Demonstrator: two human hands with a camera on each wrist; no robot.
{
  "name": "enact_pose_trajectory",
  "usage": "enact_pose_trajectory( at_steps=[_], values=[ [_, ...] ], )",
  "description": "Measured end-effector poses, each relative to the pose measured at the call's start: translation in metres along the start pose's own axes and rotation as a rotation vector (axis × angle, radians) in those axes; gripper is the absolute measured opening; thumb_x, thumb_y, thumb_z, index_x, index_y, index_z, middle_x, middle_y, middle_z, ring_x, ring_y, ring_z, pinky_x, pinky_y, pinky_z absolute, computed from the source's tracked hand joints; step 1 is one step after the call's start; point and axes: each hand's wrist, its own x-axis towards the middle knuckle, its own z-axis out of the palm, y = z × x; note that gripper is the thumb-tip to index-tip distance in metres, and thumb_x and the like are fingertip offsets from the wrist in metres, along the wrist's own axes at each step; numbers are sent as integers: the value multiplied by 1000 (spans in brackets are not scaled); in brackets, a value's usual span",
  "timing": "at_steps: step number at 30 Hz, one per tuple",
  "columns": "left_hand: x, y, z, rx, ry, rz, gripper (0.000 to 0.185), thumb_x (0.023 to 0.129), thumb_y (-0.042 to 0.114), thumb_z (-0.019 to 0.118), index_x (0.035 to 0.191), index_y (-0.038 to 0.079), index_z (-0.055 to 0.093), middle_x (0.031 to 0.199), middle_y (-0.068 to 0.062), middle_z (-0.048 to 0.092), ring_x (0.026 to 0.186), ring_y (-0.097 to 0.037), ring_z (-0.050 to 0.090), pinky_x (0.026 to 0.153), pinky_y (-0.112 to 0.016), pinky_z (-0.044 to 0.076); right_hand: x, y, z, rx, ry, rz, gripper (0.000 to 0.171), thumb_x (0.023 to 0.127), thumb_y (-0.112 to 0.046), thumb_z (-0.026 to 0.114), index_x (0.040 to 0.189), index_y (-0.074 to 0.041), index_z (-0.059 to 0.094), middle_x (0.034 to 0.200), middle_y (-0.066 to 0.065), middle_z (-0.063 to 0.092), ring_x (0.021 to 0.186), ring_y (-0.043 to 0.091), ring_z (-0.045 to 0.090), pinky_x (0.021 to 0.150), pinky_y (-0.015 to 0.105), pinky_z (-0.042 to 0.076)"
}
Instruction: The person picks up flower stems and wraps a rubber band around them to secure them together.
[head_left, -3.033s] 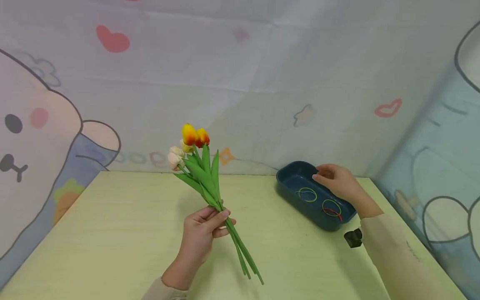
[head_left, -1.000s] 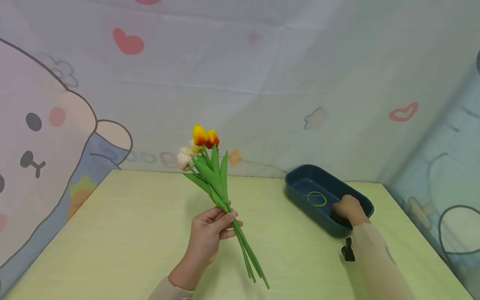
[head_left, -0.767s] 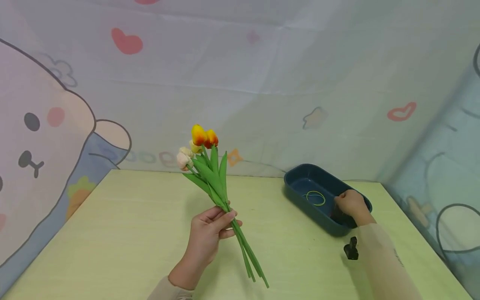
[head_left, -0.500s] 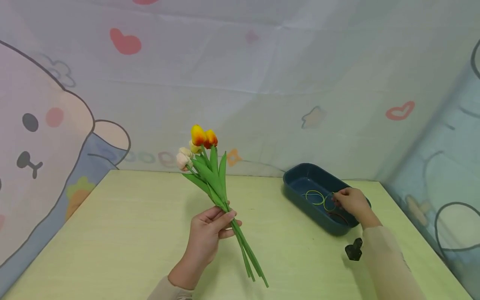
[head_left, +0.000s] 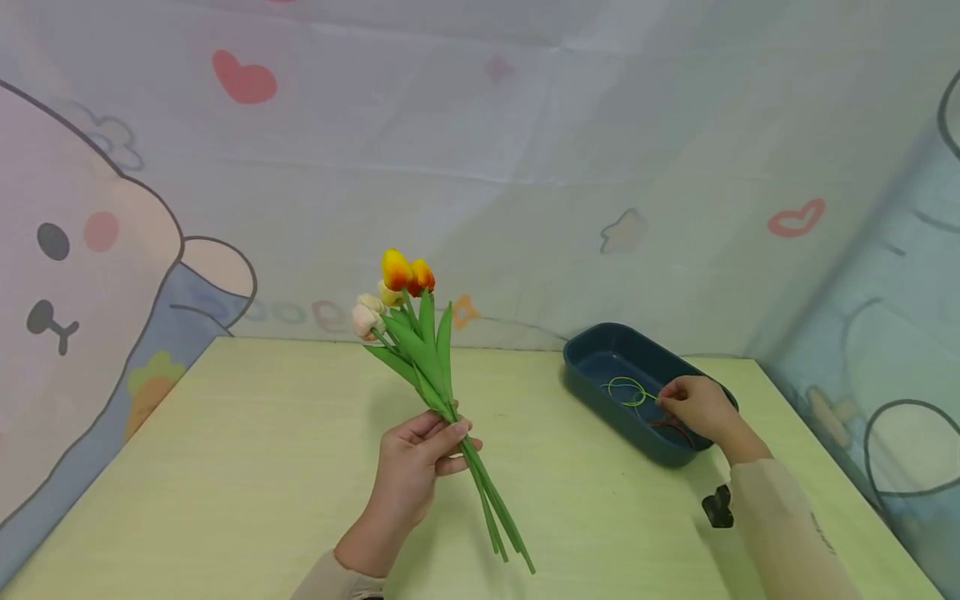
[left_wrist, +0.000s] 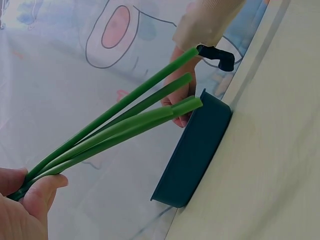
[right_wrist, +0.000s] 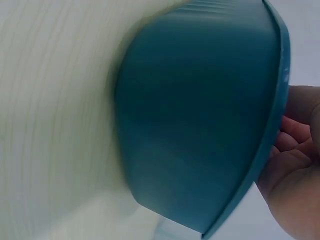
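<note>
My left hand (head_left: 431, 442) grips the green stems (head_left: 480, 492) of a tulip bunch and holds it tilted above the table. The orange-yellow and cream blooms (head_left: 393, 283) point up and away from me. In the left wrist view the stems (left_wrist: 125, 125) run out from my left hand (left_wrist: 25, 205) towards the tray (left_wrist: 195, 155). My right hand (head_left: 686, 406) is over the near end of the dark blue tray (head_left: 600, 350) and pinches a green rubber band (head_left: 647, 400) at its fingertips. Another green band (head_left: 624, 388) and a red band (head_left: 675, 427) lie inside. The right wrist view shows the tray's outer wall (right_wrist: 200, 110) and my right hand (right_wrist: 295, 165).
The pale yellow table (head_left: 247, 467) ends at a cartoon-printed cloth backdrop (head_left: 525, 167) behind and on both sides. The tray stands at the table's right rear. A small black clip (head_left: 718, 507) sits at my right wrist.
My right hand went from the tray's far end to its near end, dipped in, then rose slightly left with a green band pinched. The left hand and tulips stayed still.
</note>
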Motion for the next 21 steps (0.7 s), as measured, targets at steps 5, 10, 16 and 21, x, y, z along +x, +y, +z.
enact_pose_trajectory(
  at_steps=[5, 10, 16, 21],
  values=[
    [0, 1, -1, -3, 2, -5, 28, 89, -10, 60, 116, -15, 58, 81, -3, 70, 71, -14, 70, 64, -22, 60, -5, -8, -4, -73, -17, -51, 24, 95, -7, 58, 110, 11, 62, 99, 23, 66, 80, 30, 64, 69, 42, 56],
    [0, 3, 0, -8, -13, -6, 31, 90, -9, 59, 120, -16, 56, 86, -4, 70, 72, -13, 70, 64, -21, 60, -14, -14, -8, -155, 26, -102, 24, 95, -4, 56, 111, 11, 64, 104, 25, 65, 85, 32, 62, 73, 46, 54],
    [-1, 6, 1, -16, -10, -11, 30, 90, -9, 59, 119, -16, 57, 84, -3, 69, 71, -13, 70, 63, -20, 59, -26, -27, -13, -135, 115, -119, 21, 97, -4, 53, 107, 10, 64, 93, 20, 65, 71, 21, 55, 62, 36, 49],
    [-2, 8, 1, -22, -4, -9, 28, 89, -9, 59, 117, -15, 58, 82, -2, 70, 71, -13, 70, 62, -20, 59, -39, -42, -18, -113, 217, -174, 18, 97, -4, 54, 106, 7, 64, 88, 13, 63, 68, 16, 50, 57, 28, 44]
  ],
)
